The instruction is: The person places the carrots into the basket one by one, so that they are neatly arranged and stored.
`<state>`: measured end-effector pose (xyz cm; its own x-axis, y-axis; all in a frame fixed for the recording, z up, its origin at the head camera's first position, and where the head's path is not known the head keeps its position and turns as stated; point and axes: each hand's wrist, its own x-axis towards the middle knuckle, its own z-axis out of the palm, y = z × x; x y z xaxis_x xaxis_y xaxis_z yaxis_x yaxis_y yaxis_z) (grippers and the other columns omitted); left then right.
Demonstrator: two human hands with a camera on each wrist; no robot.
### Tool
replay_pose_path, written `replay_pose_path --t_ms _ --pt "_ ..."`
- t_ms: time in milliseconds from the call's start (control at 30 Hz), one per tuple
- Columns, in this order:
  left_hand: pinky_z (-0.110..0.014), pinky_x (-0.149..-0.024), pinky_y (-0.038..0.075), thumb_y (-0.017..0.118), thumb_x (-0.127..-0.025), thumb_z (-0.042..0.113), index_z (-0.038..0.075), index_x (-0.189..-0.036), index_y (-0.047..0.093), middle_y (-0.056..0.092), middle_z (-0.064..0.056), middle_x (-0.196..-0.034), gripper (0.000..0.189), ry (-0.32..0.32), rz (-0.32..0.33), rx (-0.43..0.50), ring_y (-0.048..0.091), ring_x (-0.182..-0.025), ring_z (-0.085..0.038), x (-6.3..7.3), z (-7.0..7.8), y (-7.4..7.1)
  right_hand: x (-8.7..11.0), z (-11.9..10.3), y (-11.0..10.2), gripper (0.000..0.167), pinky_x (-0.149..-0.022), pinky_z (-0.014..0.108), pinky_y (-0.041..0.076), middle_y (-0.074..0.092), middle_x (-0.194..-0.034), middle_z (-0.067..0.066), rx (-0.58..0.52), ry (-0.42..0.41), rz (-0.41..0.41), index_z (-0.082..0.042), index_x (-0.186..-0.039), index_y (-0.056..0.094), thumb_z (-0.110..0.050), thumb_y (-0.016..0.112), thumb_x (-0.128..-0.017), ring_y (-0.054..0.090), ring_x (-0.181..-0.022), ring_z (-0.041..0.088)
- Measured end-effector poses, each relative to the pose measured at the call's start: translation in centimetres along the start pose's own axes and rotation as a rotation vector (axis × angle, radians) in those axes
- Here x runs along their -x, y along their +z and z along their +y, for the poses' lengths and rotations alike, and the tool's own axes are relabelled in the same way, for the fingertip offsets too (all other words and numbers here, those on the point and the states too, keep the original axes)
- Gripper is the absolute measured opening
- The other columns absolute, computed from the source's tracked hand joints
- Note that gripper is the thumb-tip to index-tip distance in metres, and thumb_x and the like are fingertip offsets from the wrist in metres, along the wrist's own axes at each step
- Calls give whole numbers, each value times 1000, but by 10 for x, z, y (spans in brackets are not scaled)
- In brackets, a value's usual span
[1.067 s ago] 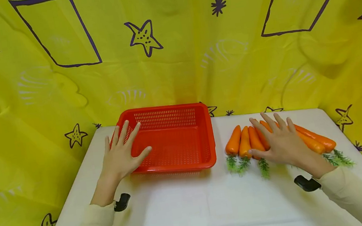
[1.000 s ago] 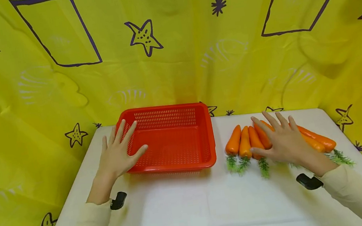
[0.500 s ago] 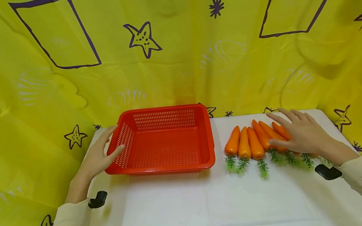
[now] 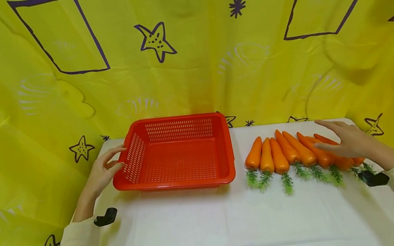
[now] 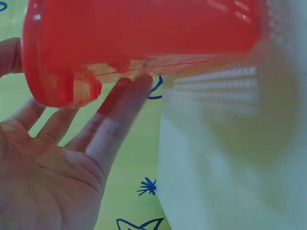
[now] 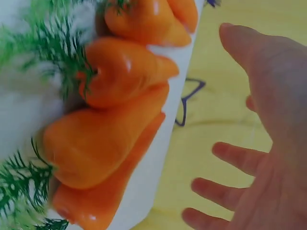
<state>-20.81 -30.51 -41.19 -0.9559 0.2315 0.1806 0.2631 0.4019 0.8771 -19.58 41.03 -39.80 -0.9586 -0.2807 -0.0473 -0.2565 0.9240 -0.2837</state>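
A red plastic basket [image 4: 186, 180] with perforated walls sits on the white table, nothing inside it. Its left rim is where my left hand [image 4: 101, 175] is, thumb and index fingertips at the rim. The left wrist view shows that hand's fingers [image 5: 112, 136] stretched out below the basket's outer wall; firm contact cannot be made out. On the right, several orange carrots [image 4: 277, 156] with green feathery tops lie side by side in a row. Over the rightmost ones hovers my right hand [image 4: 356, 141], thumb and fingers apart, holding nothing.
A yellow curtain [image 4: 191, 78] with star drawings hangs behind and along both sides of the white table [image 4: 211, 229]. Basket and carrots are both near the table's back edge, with a narrow gap between them.
My left hand has moved left from above the basket to its left rim. My right hand has shifted right across the carrots, uncovering the middle ones. Basket and carrots stay in place.
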Motion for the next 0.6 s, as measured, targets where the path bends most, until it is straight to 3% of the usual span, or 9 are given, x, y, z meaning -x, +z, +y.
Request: replay_pose_path --t_ms 133,267,500,600 --pt "-17 -89 52 52 -102 -3 -10 -135 56 39 -24 -159 34 15 3 80 63 -122 -23 0 -6 -2 0 19 -3 79 -93 78 38 40 -144 45 -91 -26 -66 7 -153 34 -33 72 -97 42 -125 64" --pt "-19 -90 53 52 -103 -2 -12 -134 55 35 -23 -162 33 9 -14 132 61 -120 -5 2 -12 -4 2 37 -6 65 -89 70 48 45 -140 44 -176 -57 -140 7 -148 39 -21 70 -98 51 -120 62" --pt "-22 -88 55 49 -102 -4 -11 -137 52 30 -18 -165 35 -2 -38 190 51 -130 -12 4 -20 -4 3 58 -6 55 -87 69 48 53 -134 41 -244 -48 -256 -2 -147 45 -20 67 -100 52 -121 60" --pt "-23 -87 56 47 -101 -6 -12 -138 51 28 -19 -166 37 -1 -47 219 52 -128 -14 5 -22 -4 5 65 -9 50 -83 58 53 51 -134 43 -289 -18 -338 -11 -149 48 -20 64 -102 57 -116 53"
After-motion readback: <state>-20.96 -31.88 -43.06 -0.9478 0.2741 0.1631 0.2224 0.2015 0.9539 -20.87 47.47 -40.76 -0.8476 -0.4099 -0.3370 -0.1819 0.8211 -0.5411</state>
